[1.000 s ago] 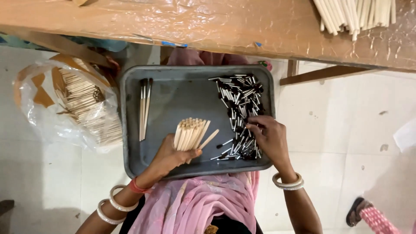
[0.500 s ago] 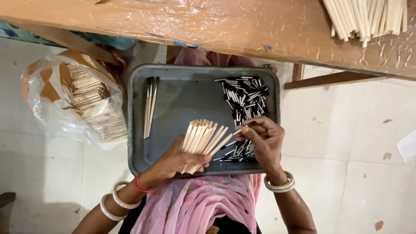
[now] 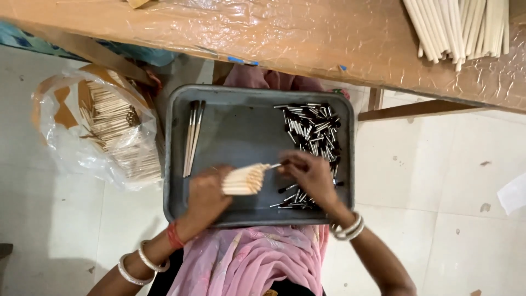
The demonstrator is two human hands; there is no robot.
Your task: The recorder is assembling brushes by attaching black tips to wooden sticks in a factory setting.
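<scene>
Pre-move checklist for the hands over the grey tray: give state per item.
1. Left hand has a firm grip on the bundle of pale sticks: ok, fingers wrapped round it.
2. Right hand meets the bundle's end with a small piece: ok on contact; the piece itself is too small to tell.
3. Pile of dark metal ferrules within the right hand's reach: ok, lying just beyond it in the tray.
4. Grey tray steady on the lap: cannot tell.
5. Finished pieces apart from the pile: ok, lying along the tray's left side.
</scene>
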